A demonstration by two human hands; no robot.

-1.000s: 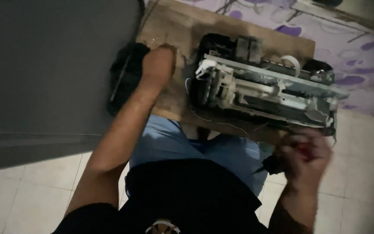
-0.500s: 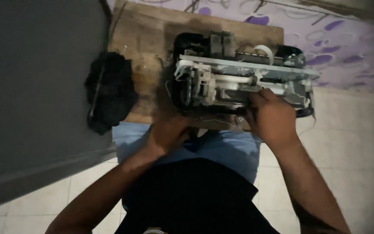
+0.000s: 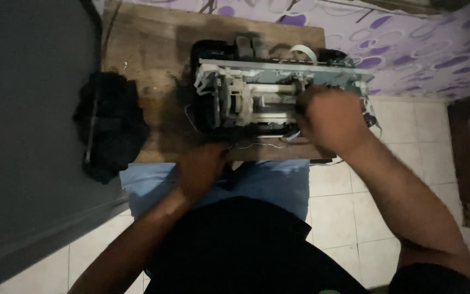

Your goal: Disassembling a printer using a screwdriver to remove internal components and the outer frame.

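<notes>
Head view, looking down. A stripped printer mechanism of grey metal frame and white plastic parts (image 3: 267, 95) stands on a low brown wooden desk (image 3: 148, 49), its long axis running left to right across the view. The right hand (image 3: 327, 120) lies on the mechanism's right half, fingers curled onto the frame; what the grip encloses cannot be told. The left hand (image 3: 202, 169) rests at the desk's near edge, just below the mechanism's left end; its grip is too dark and blurred to tell. A crumpled black cloth (image 3: 110, 128) lies at the desk's left edge, apart from both hands.
</notes>
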